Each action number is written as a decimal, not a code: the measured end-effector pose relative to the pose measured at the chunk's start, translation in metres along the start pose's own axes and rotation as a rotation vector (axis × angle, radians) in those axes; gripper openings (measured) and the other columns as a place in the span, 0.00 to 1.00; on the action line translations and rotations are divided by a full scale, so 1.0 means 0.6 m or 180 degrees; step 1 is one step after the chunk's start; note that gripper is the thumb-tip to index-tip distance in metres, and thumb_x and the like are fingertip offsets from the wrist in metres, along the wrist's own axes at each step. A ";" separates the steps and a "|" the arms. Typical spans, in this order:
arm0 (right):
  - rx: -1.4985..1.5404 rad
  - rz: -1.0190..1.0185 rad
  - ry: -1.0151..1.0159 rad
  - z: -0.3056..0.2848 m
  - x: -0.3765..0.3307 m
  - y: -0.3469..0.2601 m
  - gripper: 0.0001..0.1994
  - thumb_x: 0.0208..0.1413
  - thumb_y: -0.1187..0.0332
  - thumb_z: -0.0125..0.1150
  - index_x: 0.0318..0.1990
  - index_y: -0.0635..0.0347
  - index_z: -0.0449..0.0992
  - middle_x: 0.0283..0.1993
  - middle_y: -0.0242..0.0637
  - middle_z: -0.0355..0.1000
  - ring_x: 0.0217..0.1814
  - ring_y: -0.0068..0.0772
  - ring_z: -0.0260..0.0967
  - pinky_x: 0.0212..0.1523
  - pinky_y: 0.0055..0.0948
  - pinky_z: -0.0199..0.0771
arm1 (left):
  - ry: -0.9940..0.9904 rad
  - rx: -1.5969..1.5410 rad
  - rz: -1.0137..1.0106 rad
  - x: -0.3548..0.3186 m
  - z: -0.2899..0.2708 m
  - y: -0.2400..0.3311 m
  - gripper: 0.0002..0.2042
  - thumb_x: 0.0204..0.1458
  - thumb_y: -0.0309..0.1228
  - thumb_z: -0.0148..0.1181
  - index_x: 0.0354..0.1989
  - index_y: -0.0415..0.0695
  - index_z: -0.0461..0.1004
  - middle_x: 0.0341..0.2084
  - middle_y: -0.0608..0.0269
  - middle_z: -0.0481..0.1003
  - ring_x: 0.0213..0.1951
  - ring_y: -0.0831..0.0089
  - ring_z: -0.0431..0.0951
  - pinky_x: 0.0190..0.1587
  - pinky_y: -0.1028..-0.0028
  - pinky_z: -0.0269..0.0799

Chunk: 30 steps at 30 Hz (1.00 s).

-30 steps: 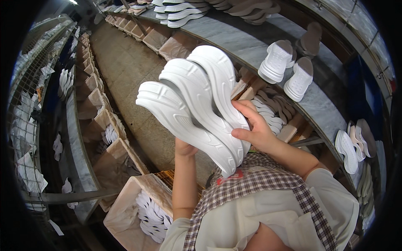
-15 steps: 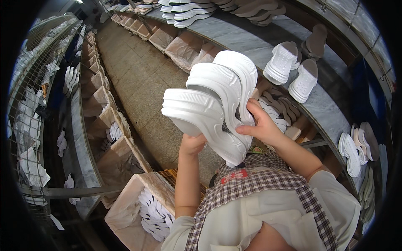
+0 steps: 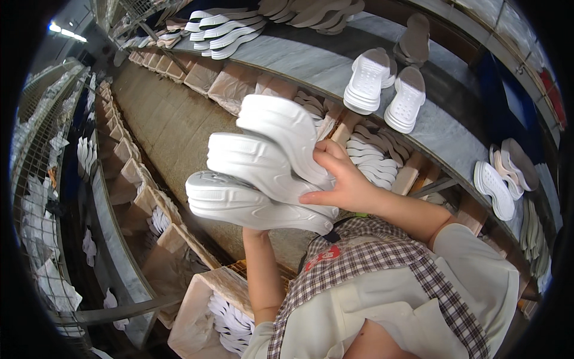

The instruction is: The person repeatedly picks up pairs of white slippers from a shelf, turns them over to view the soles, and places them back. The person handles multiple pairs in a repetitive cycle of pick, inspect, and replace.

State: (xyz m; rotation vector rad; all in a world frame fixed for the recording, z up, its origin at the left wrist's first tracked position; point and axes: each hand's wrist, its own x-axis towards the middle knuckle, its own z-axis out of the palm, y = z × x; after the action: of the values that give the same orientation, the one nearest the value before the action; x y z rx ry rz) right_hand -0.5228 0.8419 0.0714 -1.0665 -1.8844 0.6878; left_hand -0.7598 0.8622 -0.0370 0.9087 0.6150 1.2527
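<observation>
Three thick white shoe soles, the top sole point(image 3: 278, 128), the middle sole point(image 3: 248, 158) and the bottom sole point(image 3: 245, 206), are stacked in a fan between my hands, their thick ends pointing left. My right hand point(image 3: 344, 179) is closed on their right side, with thumb and fingers against the upper two. Under the bottom sole, my left hand point(image 3: 257, 234) bears the stack from below; its fingers are hidden behind the soles.
To the right, a grey marbled shelf point(image 3: 454, 146) carries white soles point(image 3: 366, 78), a pale sole point(image 3: 495, 188) and stacked white soles point(image 3: 230, 33). Lined bins point(image 3: 227, 90) stand beneath it. Near my left elbow is a bin point(image 3: 188, 326) of white soles. A wire rack point(image 3: 36, 197) runs along the left.
The soles have swung left and lie flatter, their thick ends lower and fanned apart. My left hand has gone further beneath them. The view has shifted a little.
</observation>
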 end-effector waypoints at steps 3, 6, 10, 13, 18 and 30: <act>-0.0205 -0.0076 0.0012 -0.005 0.005 -0.017 0.39 0.40 0.53 0.71 0.55 0.73 0.64 0.53 0.49 0.59 0.57 0.48 0.54 0.59 0.39 0.55 | 0.0232 -0.0225 -0.0040 0.002 0.021 0.005 0.31 0.59 0.50 0.42 0.65 0.42 0.52 0.62 0.54 0.59 0.60 0.59 0.62 0.61 0.60 0.60; -0.0244 -0.0067 0.0004 -0.006 0.010 -0.028 0.39 0.40 0.53 0.71 0.54 0.73 0.65 0.53 0.48 0.59 0.57 0.47 0.53 0.59 0.38 0.55 | 0.0223 -0.0220 -0.0035 0.007 0.039 0.013 0.30 0.59 0.49 0.42 0.65 0.42 0.52 0.61 0.54 0.59 0.61 0.59 0.61 0.61 0.60 0.60; -0.0266 -0.0045 -0.0024 -0.005 0.013 -0.034 0.38 0.39 0.52 0.72 0.51 0.74 0.66 0.52 0.46 0.57 0.58 0.45 0.52 0.60 0.38 0.53 | 0.0172 -0.0363 0.0003 0.008 0.046 0.020 0.31 0.59 0.50 0.42 0.65 0.42 0.52 0.62 0.54 0.59 0.61 0.59 0.61 0.61 0.59 0.59; -0.0311 -0.0075 -0.0039 -0.005 0.013 -0.035 0.39 0.40 0.52 0.71 0.54 0.73 0.65 0.53 0.48 0.58 0.58 0.47 0.53 0.60 0.38 0.55 | 0.0179 -0.0463 0.0050 0.005 0.044 0.021 0.31 0.59 0.51 0.42 0.65 0.42 0.53 0.61 0.54 0.59 0.61 0.58 0.61 0.61 0.59 0.59; -0.0293 -0.0059 -0.0003 -0.003 0.012 -0.036 0.39 0.40 0.52 0.71 0.55 0.72 0.65 0.54 0.48 0.59 0.58 0.48 0.53 0.60 0.38 0.55 | 0.0094 -0.0391 0.0171 -0.001 0.043 0.018 0.32 0.58 0.52 0.42 0.64 0.42 0.53 0.60 0.53 0.60 0.60 0.58 0.62 0.61 0.59 0.60; 0.0203 -0.0258 -0.0014 0.003 0.041 0.043 0.32 0.40 0.64 0.71 0.56 0.58 0.68 0.58 0.39 0.60 0.62 0.44 0.50 0.63 0.40 0.50 | 0.0202 -0.0548 0.0457 -0.015 0.056 0.002 0.32 0.59 0.50 0.42 0.67 0.45 0.47 0.63 0.53 0.54 0.61 0.61 0.61 0.61 0.60 0.60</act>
State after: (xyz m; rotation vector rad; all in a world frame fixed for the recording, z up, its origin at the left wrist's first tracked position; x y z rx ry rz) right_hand -0.5209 0.8757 0.0606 -0.9439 -1.8861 0.6993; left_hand -0.7349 0.8454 -0.0191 0.7828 0.4896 1.4447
